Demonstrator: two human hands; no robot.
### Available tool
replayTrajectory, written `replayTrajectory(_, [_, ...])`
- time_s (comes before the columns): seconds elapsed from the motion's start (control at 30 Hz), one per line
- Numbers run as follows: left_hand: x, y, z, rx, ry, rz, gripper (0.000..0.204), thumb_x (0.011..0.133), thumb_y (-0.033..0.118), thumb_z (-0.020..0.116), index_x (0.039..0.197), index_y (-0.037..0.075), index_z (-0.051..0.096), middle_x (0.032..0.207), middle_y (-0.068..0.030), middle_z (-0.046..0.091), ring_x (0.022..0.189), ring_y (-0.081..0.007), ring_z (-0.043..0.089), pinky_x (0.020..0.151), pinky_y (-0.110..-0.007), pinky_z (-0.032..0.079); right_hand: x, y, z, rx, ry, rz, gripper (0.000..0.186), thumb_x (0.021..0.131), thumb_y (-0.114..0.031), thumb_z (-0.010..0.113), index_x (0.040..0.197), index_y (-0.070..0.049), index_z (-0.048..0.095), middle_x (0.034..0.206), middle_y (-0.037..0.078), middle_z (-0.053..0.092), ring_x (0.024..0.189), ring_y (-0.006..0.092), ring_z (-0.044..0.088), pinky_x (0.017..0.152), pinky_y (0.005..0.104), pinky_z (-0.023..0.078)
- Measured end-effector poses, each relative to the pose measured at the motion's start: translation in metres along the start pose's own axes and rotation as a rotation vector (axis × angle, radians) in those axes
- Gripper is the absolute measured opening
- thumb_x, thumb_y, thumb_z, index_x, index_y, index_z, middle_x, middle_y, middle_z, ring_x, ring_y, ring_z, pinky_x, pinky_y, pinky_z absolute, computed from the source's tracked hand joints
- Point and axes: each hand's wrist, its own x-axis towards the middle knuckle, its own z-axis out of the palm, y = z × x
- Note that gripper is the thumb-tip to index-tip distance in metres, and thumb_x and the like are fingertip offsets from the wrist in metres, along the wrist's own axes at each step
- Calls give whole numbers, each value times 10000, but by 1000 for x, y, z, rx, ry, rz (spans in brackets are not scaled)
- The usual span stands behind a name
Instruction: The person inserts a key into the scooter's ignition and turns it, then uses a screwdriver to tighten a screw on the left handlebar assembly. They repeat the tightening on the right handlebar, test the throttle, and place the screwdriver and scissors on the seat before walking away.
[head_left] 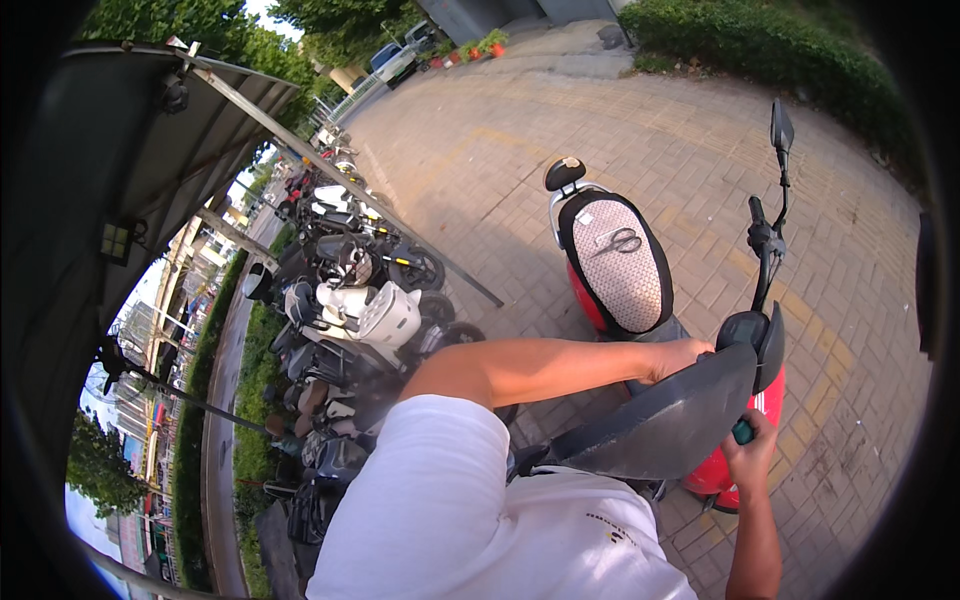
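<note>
A red scooter stands before me, its dark curved panel closest to my body. My left hand reaches over to the panel's far edge; its fingertips are hidden there. Below the panel's right end, my right hand is closed around a dark green handle, held against the scooter's red front; whatever lies beyond the handle is hidden. On the scooter's patterned seat cover rests a pair of dark-handled scissors beside a small pale item.
The scooter's handlebar and mirror rise at the right. Several parked scooters and motorbikes line the left, beside a metal pole holding up a canopy. Brick paving surrounds the scooter; a hedge borders the far right.
</note>
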Motion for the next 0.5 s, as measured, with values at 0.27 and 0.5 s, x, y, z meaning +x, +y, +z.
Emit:
replayTrajectory(0.27, [-22,39,24,134,-15,66,518,819,194,801,1258,4,602,1087,-55,691,944,-120,648,814,-318,537,-9,-9,-4,-117,95,-143,254,705,-39,730,921,47,627,812,122,616,756,210,585,708,342,484])
replayTrajectory(0.5, [-37,52,29,149,96,-127,693,711,325,848,1250,24,535,1025,-88,660,862,-184,688,627,-388,588,-61,13,-23,-319,-7,144,280,683,-121,734,902,42,673,725,132,638,681,227,608,681,366,499])
